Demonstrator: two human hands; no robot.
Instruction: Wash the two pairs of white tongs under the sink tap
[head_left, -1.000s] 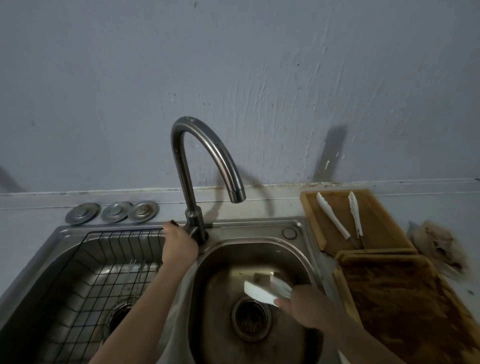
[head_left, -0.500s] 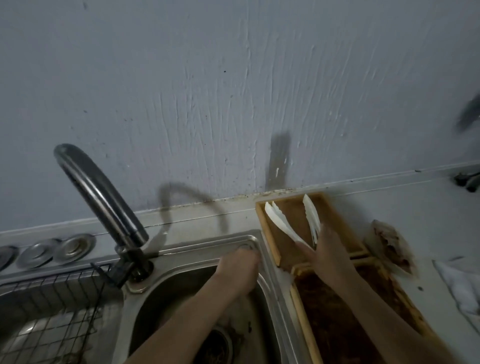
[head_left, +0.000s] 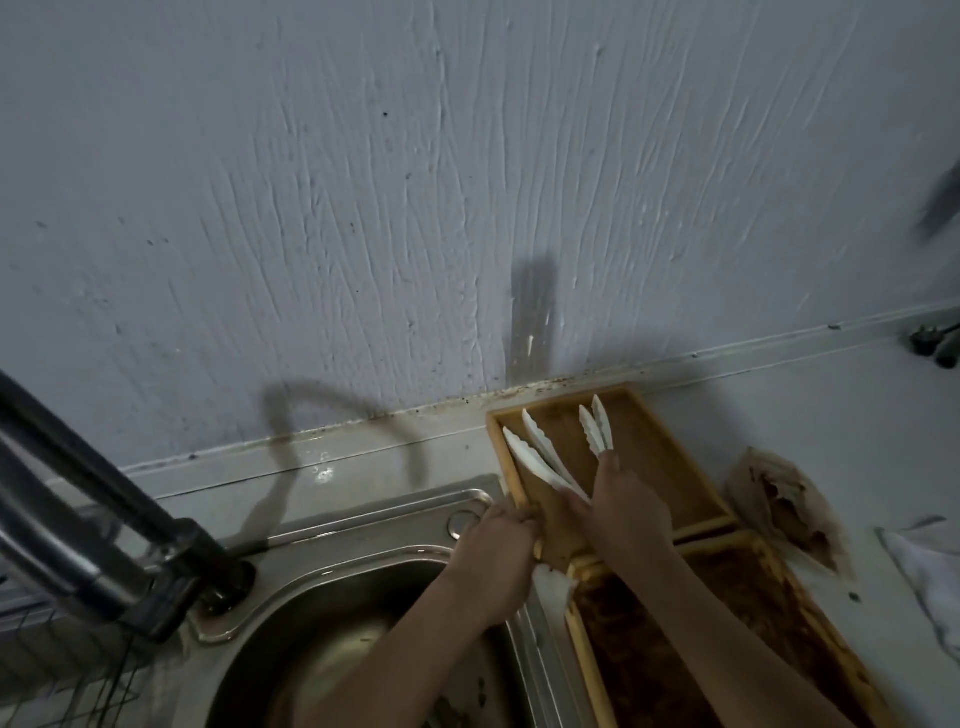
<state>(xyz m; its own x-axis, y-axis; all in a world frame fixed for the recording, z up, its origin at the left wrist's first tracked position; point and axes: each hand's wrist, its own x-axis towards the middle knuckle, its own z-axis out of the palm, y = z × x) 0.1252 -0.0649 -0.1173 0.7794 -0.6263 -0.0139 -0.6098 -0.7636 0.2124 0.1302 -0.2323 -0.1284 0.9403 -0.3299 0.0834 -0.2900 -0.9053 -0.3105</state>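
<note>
Tongs (head_left: 540, 460), both pairs, lay in the tray (head_left: 670, 467) under my right hand (head_left: 626, 512), which closed on their hinge ends. My left hand (head_left: 496, 540) gripped the tray's near edge. They looked light, springy, probably slick; hinges seemed safest.

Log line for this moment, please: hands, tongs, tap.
right hand: on both white tongs over wooden tray | left hand: gripping tray's near-left corner | tap: no water visible
</note>
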